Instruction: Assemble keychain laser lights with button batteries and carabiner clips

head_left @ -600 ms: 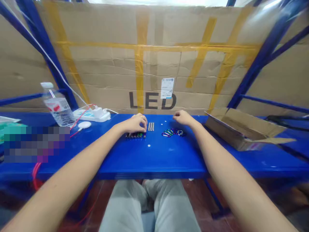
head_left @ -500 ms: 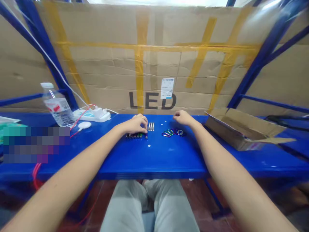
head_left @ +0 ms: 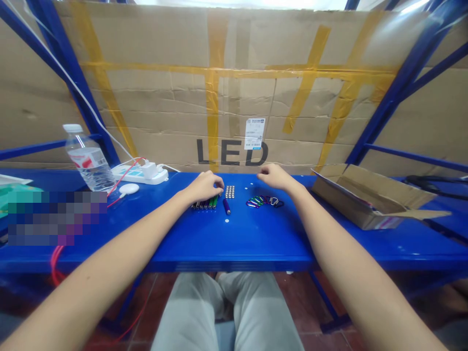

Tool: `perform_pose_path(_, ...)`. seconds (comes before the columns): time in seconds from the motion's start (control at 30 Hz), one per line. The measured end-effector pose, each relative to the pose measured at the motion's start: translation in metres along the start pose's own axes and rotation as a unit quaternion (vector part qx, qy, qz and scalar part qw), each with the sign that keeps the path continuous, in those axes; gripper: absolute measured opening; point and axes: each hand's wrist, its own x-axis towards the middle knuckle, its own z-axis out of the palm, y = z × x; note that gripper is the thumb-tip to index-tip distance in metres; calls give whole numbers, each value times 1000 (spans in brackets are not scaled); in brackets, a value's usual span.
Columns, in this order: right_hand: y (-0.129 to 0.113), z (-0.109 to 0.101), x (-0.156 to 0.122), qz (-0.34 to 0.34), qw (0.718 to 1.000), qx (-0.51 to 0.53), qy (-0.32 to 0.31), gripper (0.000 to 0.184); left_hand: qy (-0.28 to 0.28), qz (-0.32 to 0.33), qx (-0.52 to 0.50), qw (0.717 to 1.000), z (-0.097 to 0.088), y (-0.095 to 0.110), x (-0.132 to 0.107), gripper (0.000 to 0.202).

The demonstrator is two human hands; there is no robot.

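My left hand (head_left: 204, 186) rests on the blue table (head_left: 234, 243), its fingers loosely bent, with the tips on the far ends of a row of small coloured cylinders (head_left: 204, 204). One purple cylinder (head_left: 226, 206) lies apart, just right of the row. A small block of silver button-like discs (head_left: 229, 191) sits between my hands. My right hand (head_left: 273, 176) lies on the table with fingers loosely curled and nothing visible in it. It is just behind a cluster of coloured carabiner clips (head_left: 263, 201).
An open cardboard box (head_left: 369, 197) lies at the right. A water bottle (head_left: 87, 161), a white power strip (head_left: 141, 172) with cables and a white puck (head_left: 128, 188) are at the left. A taped cardboard wall (head_left: 234, 97) and blue rack posts close the back.
The purple cylinder has come out of the row and now lies alone to its right. My left hand has drawn back a little from the row. My right hand has barely moved.
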Motion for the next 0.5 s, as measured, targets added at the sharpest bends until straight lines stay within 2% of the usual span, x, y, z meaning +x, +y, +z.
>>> perform_pose_path(0.17, -64, 8, -21, -112, 991, 30, -63, 19, -13, -4, 4, 1000, 6, 3, 5, 17)
perform_pose_path(0.27, -95, 24, -34, -117, 986, -67, -98, 18, -11, -15, -12, 1000, 10, -2, 10, 18)
perform_pose_path(0.37, -110, 38, -41, -122, 974, -140, -127, 22, 5, -18, -13, 1000, 12, -7, 14, 18)
perform_pose_path(0.5, -110, 39, -39, -107, 973, -132, -158, 17, 44, -16, -3, 999, 12, -11, 17, 15)
